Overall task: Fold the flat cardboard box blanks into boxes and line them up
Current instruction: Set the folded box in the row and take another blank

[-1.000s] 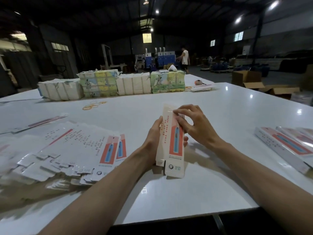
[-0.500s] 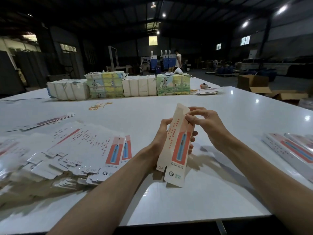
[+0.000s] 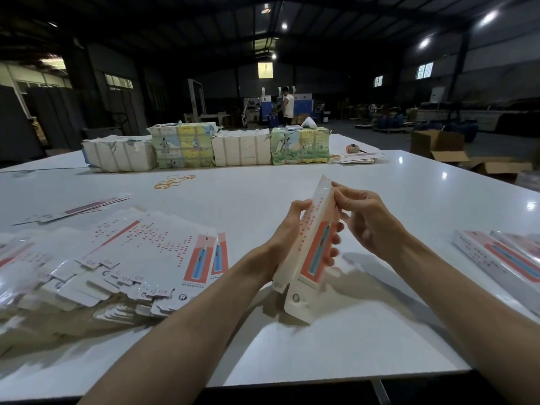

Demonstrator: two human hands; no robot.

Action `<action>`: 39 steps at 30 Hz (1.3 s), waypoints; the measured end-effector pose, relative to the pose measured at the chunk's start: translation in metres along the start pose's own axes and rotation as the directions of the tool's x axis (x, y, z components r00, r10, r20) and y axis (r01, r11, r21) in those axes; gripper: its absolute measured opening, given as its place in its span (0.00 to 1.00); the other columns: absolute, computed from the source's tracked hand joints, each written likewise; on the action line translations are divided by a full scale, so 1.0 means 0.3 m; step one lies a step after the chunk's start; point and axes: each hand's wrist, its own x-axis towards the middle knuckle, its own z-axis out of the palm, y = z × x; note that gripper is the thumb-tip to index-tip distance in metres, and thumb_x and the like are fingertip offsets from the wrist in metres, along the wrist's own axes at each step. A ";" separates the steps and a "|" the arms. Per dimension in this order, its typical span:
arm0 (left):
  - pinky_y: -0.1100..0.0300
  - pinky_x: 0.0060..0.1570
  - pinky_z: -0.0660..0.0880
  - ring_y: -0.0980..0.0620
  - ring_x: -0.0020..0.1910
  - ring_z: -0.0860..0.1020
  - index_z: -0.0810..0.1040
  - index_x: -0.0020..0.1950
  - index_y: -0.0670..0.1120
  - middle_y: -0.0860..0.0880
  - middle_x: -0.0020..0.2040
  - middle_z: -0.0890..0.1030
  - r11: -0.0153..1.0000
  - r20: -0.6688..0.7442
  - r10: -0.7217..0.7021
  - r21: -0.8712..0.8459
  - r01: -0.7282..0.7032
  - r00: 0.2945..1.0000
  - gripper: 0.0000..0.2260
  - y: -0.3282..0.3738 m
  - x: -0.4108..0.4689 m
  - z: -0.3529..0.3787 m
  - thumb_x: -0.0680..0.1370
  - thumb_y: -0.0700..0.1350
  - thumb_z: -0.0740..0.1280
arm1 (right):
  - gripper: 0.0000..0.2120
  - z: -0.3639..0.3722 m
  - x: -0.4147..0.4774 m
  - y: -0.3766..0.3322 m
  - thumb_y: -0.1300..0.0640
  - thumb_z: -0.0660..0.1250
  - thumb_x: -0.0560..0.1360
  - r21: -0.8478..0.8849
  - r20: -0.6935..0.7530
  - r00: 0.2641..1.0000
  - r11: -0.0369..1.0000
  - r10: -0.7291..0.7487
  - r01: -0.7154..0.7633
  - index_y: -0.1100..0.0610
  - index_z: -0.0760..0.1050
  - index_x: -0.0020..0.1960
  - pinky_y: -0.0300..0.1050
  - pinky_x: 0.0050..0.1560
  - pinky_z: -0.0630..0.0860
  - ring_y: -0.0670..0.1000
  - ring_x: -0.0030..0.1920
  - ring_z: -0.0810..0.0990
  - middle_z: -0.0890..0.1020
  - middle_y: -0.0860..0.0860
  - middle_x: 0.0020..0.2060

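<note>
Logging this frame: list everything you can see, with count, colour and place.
half-folded box: one, white with red panel, upright at table centre, held in both hands
flat blanks: fanned pile, count unclear, white and red, near left
folded boxes: at least two, white and red, right edge
rubber bands: several, yellow and orange, mid-table
wrapped bundles: four, two white and two printed green-yellow, row at far side
cartons: about two, brown, open, on the floor beyond the table
table: one, white
background person: one, white top, far back
left hand: grips the box's side
right hand: pinches its top end
</note>
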 end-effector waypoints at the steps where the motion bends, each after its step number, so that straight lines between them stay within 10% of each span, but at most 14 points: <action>1: 0.59 0.35 0.79 0.50 0.33 0.78 0.76 0.52 0.45 0.45 0.40 0.79 1.000 -0.044 -0.014 -0.004 0.014 0.999 0.28 0.002 0.005 0.009 0.83 0.67 0.50 | 0.19 0.001 0.001 -0.002 0.57 0.69 0.76 0.025 0.018 1.000 1.000 0.000 -0.001 0.71 0.80 0.60 0.50 0.67 0.73 0.56 0.67 0.79 0.82 0.53 0.67; 12: 0.61 0.31 0.77 0.52 0.30 0.75 0.74 0.52 0.43 0.45 0.37 0.76 0.931 -0.081 0.034 -0.360 -0.061 0.996 0.23 -0.024 0.001 -0.047 0.83 0.64 0.57 | 0.28 0.045 -0.001 0.084 0.50 0.74 0.77 -0.051 -0.045 0.999 0.999 0.010 -0.012 0.51 0.67 0.74 0.51 0.59 0.83 0.58 0.60 0.84 0.86 0.56 0.58; 17: 0.52 0.41 0.84 0.44 0.42 0.87 0.80 0.60 0.44 0.41 0.49 0.87 0.971 -0.181 0.094 -0.200 -0.130 0.979 0.27 -0.054 0.004 -0.045 0.84 0.66 0.56 | 0.28 0.055 -0.011 0.091 0.48 0.73 0.79 -0.072 -0.030 0.998 0.996 -0.063 0.060 0.48 0.66 0.74 0.59 0.59 0.82 0.63 0.57 0.85 0.86 0.59 0.55; 24: 0.46 0.45 0.86 0.43 0.51 0.88 0.63 0.72 0.77 0.51 0.60 0.83 0.909 -0.338 0.416 0.154 -0.387 0.844 0.16 -0.070 0.023 -0.028 0.87 0.59 0.57 | 0.21 0.046 -0.012 0.080 0.45 0.70 0.80 -0.296 -0.054 0.988 0.948 -0.142 0.120 0.43 0.73 0.72 0.44 0.52 0.84 0.52 0.57 0.87 0.87 0.46 0.55; 28: 0.44 0.50 0.85 0.39 0.54 0.87 0.66 0.75 0.68 0.45 0.64 0.82 0.950 -0.222 0.308 0.023 -0.311 0.925 0.25 -0.043 0.010 0.002 0.79 0.67 0.65 | 0.20 0.048 -0.021 0.075 0.42 0.69 0.81 -0.342 -0.023 0.988 0.930 -0.151 0.134 0.40 0.75 0.71 0.41 0.54 0.84 0.52 0.55 0.87 0.87 0.47 0.54; 32: 0.45 0.54 0.85 0.41 0.56 0.86 0.53 0.78 0.69 0.46 0.67 0.77 0.939 -0.190 0.326 0.176 -0.294 0.926 0.44 -0.068 0.023 0.003 0.75 0.49 0.79 | 0.17 0.064 -0.031 0.073 0.40 0.69 0.79 -0.326 -0.009 0.995 0.941 -0.102 0.093 0.37 0.76 0.68 0.47 0.53 0.85 0.51 0.58 0.86 0.86 0.44 0.56; 39: 0.51 0.48 0.85 0.44 0.49 0.87 0.58 0.76 0.58 0.41 0.57 0.81 0.954 -0.205 0.269 0.193 -0.231 0.941 0.41 -0.073 0.005 -0.024 0.70 0.44 0.77 | 0.06 0.059 -0.037 0.079 0.50 0.69 0.82 -0.333 0.026 0.998 0.941 -0.055 0.061 0.51 0.81 0.55 0.51 0.47 0.86 0.57 0.50 0.88 0.86 0.54 0.48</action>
